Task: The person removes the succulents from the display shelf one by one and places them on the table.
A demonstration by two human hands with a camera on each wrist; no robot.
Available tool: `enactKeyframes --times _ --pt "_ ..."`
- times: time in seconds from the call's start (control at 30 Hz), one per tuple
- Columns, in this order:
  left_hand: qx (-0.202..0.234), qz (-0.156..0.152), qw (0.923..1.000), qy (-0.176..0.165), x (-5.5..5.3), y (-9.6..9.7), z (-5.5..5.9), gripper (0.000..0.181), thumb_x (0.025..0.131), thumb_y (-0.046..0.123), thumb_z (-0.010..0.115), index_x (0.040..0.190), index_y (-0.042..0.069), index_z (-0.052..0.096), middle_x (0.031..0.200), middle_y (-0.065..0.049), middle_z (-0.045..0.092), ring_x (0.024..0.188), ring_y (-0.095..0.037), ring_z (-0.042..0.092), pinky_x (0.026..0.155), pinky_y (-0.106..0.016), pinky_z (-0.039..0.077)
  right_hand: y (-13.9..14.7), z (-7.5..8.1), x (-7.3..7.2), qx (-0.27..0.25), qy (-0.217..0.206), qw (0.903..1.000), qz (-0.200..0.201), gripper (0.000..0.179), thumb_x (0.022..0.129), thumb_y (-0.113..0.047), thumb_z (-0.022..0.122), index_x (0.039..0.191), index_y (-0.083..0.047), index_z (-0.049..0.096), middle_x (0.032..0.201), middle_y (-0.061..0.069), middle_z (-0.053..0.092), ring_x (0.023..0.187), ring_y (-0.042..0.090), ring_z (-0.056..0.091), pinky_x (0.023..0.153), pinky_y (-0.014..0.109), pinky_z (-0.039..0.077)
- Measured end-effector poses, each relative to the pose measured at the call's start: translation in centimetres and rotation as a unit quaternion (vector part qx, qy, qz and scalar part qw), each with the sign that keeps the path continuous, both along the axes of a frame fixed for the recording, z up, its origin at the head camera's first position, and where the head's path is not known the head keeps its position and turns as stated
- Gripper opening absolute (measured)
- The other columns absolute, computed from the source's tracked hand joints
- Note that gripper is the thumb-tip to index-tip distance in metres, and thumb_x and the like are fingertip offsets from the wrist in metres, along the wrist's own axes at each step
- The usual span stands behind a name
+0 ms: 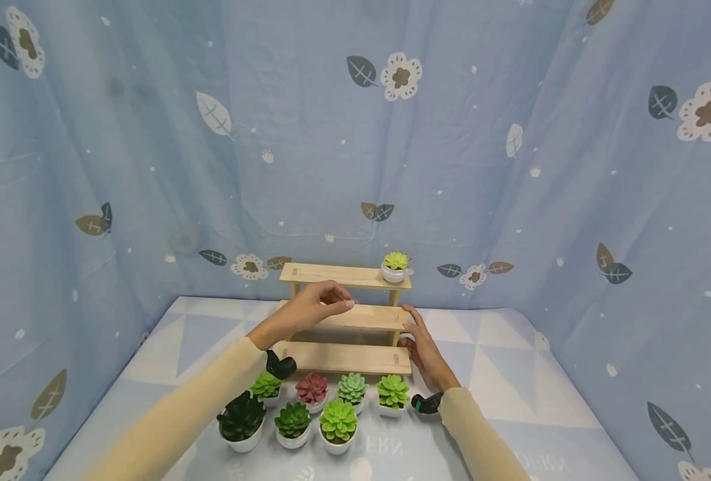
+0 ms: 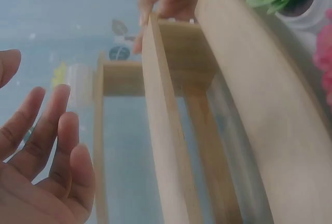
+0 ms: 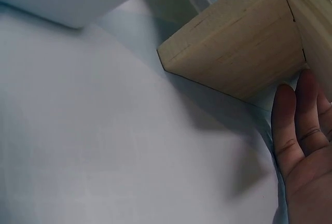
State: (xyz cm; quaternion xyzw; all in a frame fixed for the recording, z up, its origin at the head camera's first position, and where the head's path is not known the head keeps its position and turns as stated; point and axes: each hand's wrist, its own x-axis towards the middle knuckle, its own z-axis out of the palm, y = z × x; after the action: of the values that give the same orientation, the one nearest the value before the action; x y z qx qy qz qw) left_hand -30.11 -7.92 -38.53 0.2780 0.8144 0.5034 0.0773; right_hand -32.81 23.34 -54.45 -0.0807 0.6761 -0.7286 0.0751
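A three-tier wooden plant stand stands on the table. My left hand hovers over its middle shelf, fingers relaxed and loosely bent, holding nothing; the left wrist view shows the spread fingers apart from the wood. At the stand's right end is my right hand, its fingers touching the end of the middle shelf and the side below. In the right wrist view those fingers lie fairly straight beside the wooden side panel. A small potted succulent sits at the right end of the top shelf.
Before the stand are several potted succulents: a red one, a pale green one, bright green ones and a large dark one near my left sleeve. A patterned blue curtain hangs behind the table.
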Motion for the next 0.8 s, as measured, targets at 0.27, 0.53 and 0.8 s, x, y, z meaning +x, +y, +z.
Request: enactKeyframes --times 0.27,0.53,0.8 --pt "0.024 0.025 0.9989 -0.033 -2.6 0.6 -0.8 0.034 0.100 0.042 0.069 0.122 0.015 0.067 0.115 -0.012 0.067 0.111 -0.040 0.061 0.091 -0.056 0.049 0.1 -0.1 -0.2 0.000 0.001 1.0000 0.002 0.056 0.106 -0.056 0.049 0.157 -0.048 0.029 0.145 0.011 0.042 0.096 0.025 0.054 0.086 0.044 0.051" --pt "0.044 0.033 0.9976 -0.042 -4.8 1.2 -2.6 0.036 0.102 0.039 0.067 0.125 0.011 0.064 0.114 -0.014 0.066 0.104 -0.041 0.061 0.077 -0.051 0.053 0.1 -0.4 -0.2 -0.008 0.010 0.9999 0.012 0.048 0.107 -0.053 0.047 0.153 -0.052 0.032 0.142 0.014 0.045 0.093 0.024 0.056 0.084 0.044 0.053" --pt "0.061 0.086 0.9933 0.048 -5.0 2.8 -3.6 0.039 0.100 0.034 0.071 0.123 0.004 0.063 0.108 -0.010 0.068 0.091 -0.032 0.069 0.076 -0.041 0.058 0.1 -0.1 0.0 -0.002 0.002 1.0000 0.008 0.047 0.105 -0.055 0.051 0.150 -0.056 0.036 0.144 0.012 0.043 0.097 0.026 0.057 0.086 0.045 0.052"
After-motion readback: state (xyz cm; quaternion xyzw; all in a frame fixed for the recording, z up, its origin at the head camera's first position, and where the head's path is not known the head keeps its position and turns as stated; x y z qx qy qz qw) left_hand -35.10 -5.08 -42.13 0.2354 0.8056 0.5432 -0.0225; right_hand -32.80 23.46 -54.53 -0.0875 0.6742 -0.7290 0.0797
